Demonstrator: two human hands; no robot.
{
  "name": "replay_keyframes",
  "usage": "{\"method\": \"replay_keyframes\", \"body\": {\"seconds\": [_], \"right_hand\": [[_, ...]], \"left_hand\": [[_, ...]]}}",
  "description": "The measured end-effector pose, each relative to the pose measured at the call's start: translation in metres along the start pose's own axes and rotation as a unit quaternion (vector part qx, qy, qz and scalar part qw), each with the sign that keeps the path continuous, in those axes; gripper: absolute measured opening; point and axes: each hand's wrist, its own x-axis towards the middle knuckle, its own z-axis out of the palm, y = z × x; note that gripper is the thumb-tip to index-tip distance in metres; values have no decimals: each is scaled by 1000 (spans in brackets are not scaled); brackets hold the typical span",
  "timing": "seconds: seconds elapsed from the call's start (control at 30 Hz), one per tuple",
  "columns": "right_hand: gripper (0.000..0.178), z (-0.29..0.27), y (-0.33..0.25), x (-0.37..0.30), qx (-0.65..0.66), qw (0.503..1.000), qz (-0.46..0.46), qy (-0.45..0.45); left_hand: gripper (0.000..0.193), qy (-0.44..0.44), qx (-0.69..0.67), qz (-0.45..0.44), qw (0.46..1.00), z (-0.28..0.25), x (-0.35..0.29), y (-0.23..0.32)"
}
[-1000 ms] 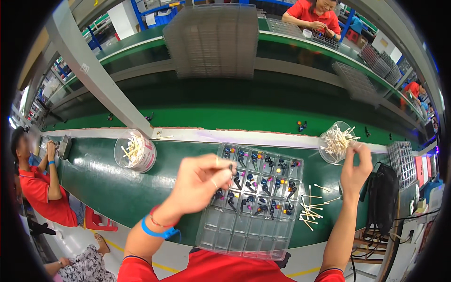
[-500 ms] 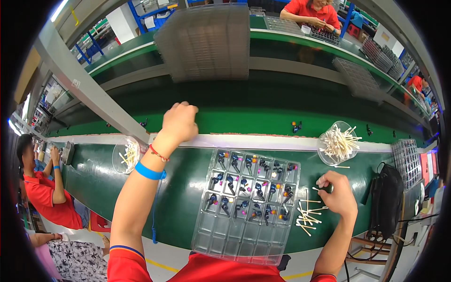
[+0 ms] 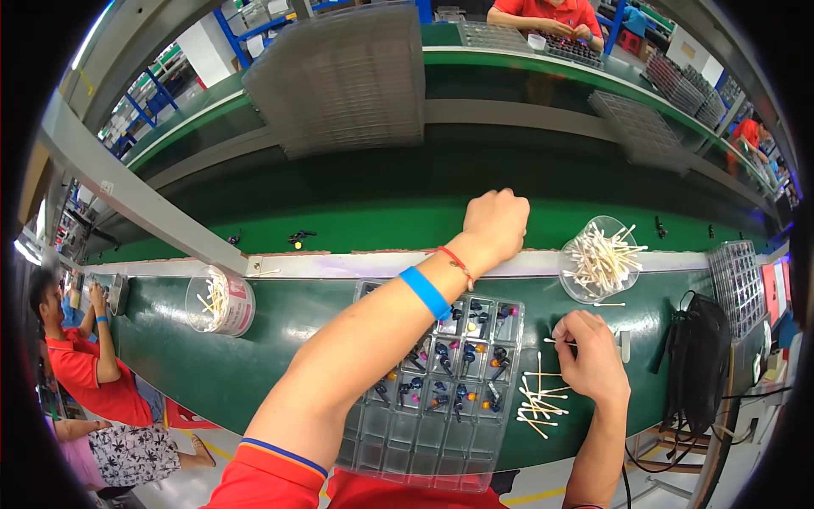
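Observation:
My left hand (image 3: 498,224) reaches out over the green belt (image 3: 381,222), knuckles up and fingers curled under, so whatever lies in them is hidden. Its forearm, with a blue wrist strap (image 3: 426,293), crosses above a clear compartment tray (image 3: 407,445). Dark blue earphones (image 3: 443,356) with pink and orange bits sit in the tray's upper rows, partly covered by the arm. To the right of the tray, my right hand (image 3: 591,355) is closed in a pinch on a cotton swab (image 3: 551,341). Loose cotton swabs (image 3: 541,400) lie beside it on the green table.
One tub of swabs (image 3: 600,259) stands behind my right hand, another tub (image 3: 222,304) at left. Earphones (image 3: 300,239) lie on the belt. A metal post (image 3: 144,191) slants across the left. A black bag (image 3: 697,365) and stacked trays (image 3: 736,284) are at right.
My left hand has swung right along the belt, its forearm now over the tray. An earphone seen earlier on the belt there is now out of sight. The right hand keeps its swab.

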Motion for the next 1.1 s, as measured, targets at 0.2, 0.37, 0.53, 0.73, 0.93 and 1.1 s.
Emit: {"method": "replay_keyframes", "body": {"seconds": [0.2, 0.37, 0.53, 0.73, 0.93, 1.1], "right_hand": [[17, 2, 2, 1, -33, 999, -32, -7], [21, 12, -7, 2, -70, 997, -42, 13], [26, 19, -28, 12, 2, 990, -98, 104], [35, 12, -90, 17, 26, 961, -234, 146], [38, 49, -130, 16, 160, 922, -306, 175], [37, 65, -128, 2, 174, 927, -268, 194]], "left_hand": [[20, -41, -230, -14, 972, -39, -18, -6], [28, -102, -648, -30, 754, -81, -116, -2], [27, -209, -728, -126, 640, -96, -219, -4], [20, -120, -749, -150, 634, -77, -265, -7], [29, -99, -824, -129, 543, -61, -284, -4], [29, -79, -797, -133, 583, -53, -288, -3]]}}
